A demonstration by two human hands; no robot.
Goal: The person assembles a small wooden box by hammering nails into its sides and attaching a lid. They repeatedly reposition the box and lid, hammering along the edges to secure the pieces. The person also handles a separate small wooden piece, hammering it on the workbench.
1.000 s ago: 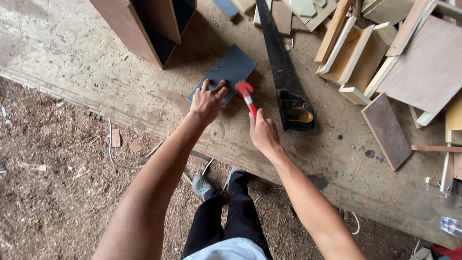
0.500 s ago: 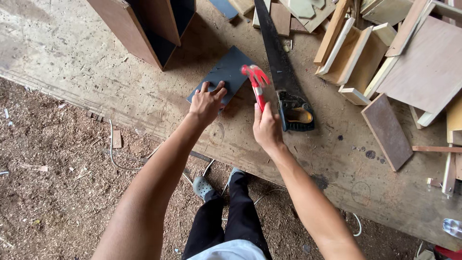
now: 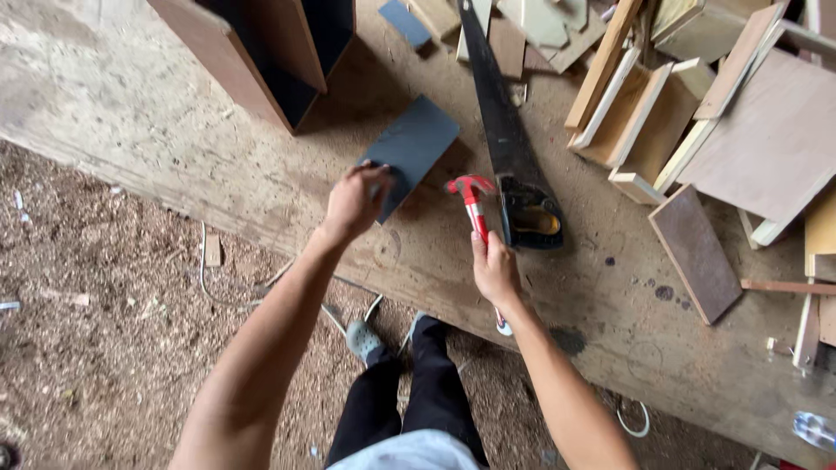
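Note:
My left hand [image 3: 355,202] presses on the near corner of a small dark blue-grey board [image 3: 411,148] lying flat on the worn workbench [image 3: 131,122]. My right hand [image 3: 495,270] grips the handle of a red claw hammer [image 3: 471,195], whose head hovers just right of the board. A black handsaw [image 3: 505,139] lies on the bench immediately right of the hammer, its handle near my right hand.
A brown open box with dark inside [image 3: 261,52] stands at the back left. Wooden offcuts, small open boxes [image 3: 640,122] and panels [image 3: 697,252] crowd the right side. The sawdust floor [image 3: 96,339] and my feet lie below the bench edge.
The hammer swung up and forward, then came back down beside the board. My left hand has stayed on the board's corner.

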